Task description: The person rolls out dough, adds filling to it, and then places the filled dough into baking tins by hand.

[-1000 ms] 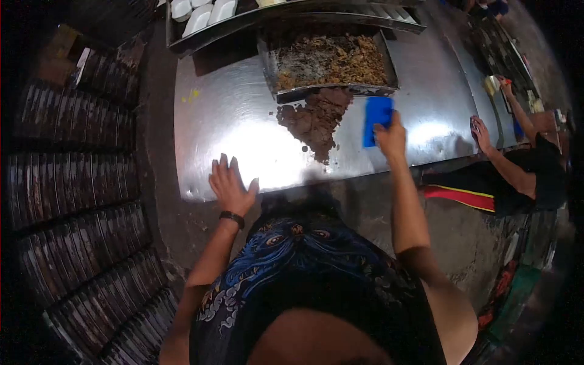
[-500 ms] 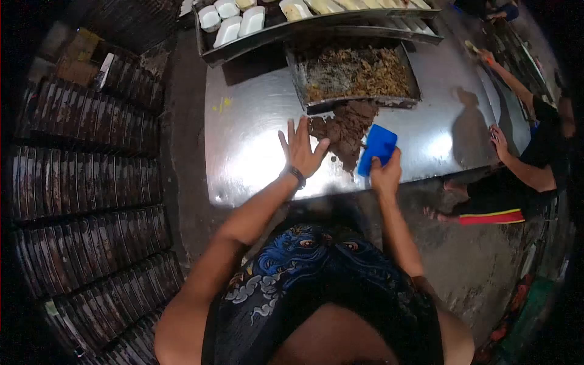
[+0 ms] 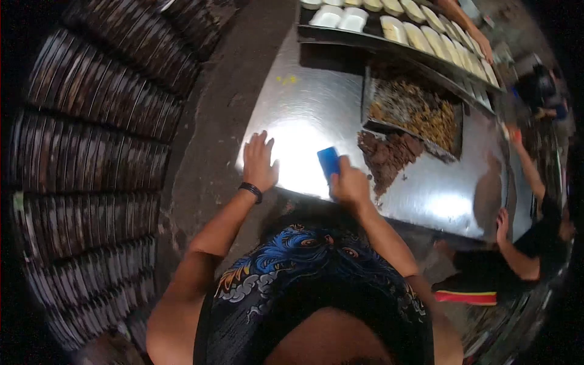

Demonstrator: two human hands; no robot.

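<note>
My right hand grips a blue plastic scraper over the shiny metal table. Flat near the table's left corner lies my left hand, its fingers stretched and holding nothing. To the right of the scraper, a heap of crumbly brown paste or dough rests on the metal, apart from both hands. Just behind that heap stands a metal tray containing a loose yellow-brown crumbly mass.
At the back, a long dark tray bears several white and cream-filled oval cups. Stacked dark metal pans line the left side. A co-worker's arm reaches along the right edge; another person's hand touches the back tray.
My view has turned left. Both hands have shifted left across the table, and the scraper has come away from the brown heap. The left hand has left the heap's edge.
</note>
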